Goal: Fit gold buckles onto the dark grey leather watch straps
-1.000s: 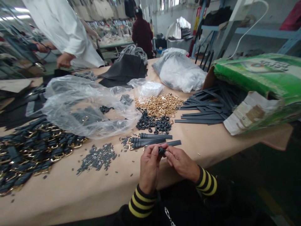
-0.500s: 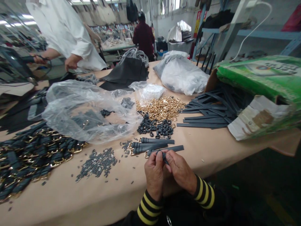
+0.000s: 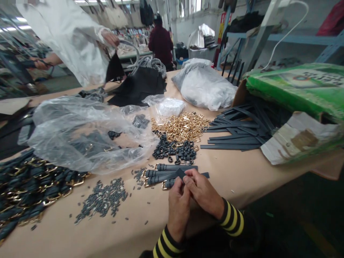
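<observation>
My left hand point(image 3: 179, 206) and my right hand point(image 3: 203, 190) meet at the front edge of the table, fingers closed around a small dark strap piece point(image 3: 180, 174). Just beyond them lie several dark straps with gold buckles point(image 3: 161, 173), side by side, buckles to the left. Behind these straps is a heap of small black loops point(image 3: 185, 151), and past it a pile of gold buckles point(image 3: 182, 125). Small dark bits point(image 3: 103, 197) are scattered to the left. How far the strap piece runs inside my fingers is hidden.
Finished-looking buckled straps point(image 3: 29, 186) are heaped at the left. A clear plastic bag point(image 3: 88, 132) lies behind them. Long dark strips point(image 3: 236, 125) spill from a green box point(image 3: 298, 86) at the right. A person in white point(image 3: 64, 39) stands across the table.
The strap piece between my fingers now sticks up and shows more of its flat face. The person in white has raised one hand with a dark sheet. The view has shifted slightly.
</observation>
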The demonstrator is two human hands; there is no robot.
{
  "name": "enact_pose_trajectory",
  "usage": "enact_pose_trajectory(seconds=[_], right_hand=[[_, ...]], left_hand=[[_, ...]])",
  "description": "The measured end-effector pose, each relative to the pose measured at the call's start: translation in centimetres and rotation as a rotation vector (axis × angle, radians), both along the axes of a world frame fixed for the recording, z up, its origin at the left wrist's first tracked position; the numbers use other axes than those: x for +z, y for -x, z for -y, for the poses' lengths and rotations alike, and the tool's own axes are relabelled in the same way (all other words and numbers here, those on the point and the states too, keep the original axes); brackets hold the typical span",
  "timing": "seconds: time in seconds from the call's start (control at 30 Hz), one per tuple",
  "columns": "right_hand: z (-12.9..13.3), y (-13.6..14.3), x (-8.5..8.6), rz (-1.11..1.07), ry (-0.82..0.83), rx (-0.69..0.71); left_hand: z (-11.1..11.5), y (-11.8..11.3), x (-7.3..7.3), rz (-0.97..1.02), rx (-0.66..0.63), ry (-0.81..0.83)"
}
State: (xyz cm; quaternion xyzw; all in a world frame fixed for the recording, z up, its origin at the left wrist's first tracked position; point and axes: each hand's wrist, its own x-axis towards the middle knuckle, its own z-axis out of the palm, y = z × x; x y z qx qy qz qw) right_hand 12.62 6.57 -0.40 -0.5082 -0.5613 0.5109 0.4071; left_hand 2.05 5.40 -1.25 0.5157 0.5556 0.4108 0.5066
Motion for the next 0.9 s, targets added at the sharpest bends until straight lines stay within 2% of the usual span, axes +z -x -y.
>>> enact_pose_trajectory(seconds=[0.1, 0.17, 0.2, 0.3, 0.33, 0.4, 0.57, 0.67, 0.8, 0.9], right_hand=[[-1.2, -1.9, -0.2, -0.024, 0.055, 0.075], [-1.9, -3.2, -0.4, -0.059, 0.112, 0.055], [-2.1, -3.7, -0.5, -0.078, 0.129, 0.026], [-2.4, -4.4, -1.0, -0.124, 0.146, -0.028], [-2.4, -4.4, -1.2, -0.132, 0.145, -0.024], [-2.3, -4.4, -1.4, -0.144, 0.142, -0.017], [-2.1, -4.4, -1.3, -0.177, 0.145, -0.029], [-2.1, -4.4, -0.9, -0.206, 0.130, -0.034], [-2.0, -4.5, -0.3, -0.276, 0.122, -0.029], [-2.1, -4.8, 0.0, -0.267, 0.097, -0.034]], left_hand=[[-2.9, 1.0, 0.7, -0.113, -0.024, -0.137], [-5.9, 1.6, 1.4, -0.277, -0.009, -0.308], [-7.6, 1.6, 1.7, -0.397, -0.049, -0.419], [-12.3, 1.2, 2.3, -0.869, -0.318, -0.605], [-13.5, 0.9, 2.3, -1.039, -0.409, -0.604], [-15.1, 0.3, 2.2, -1.171, -0.485, -0.581], [-16.0, -0.4, 1.3, -1.209, -0.489, -0.537], [-16.4, -0.3, 1.2, -1.180, -0.468, -0.503], [-16.5, 0.6, 2.7, -1.063, -0.466, -0.432], [-14.4, 1.5, 4.8, -0.898, -0.516, -0.339]])
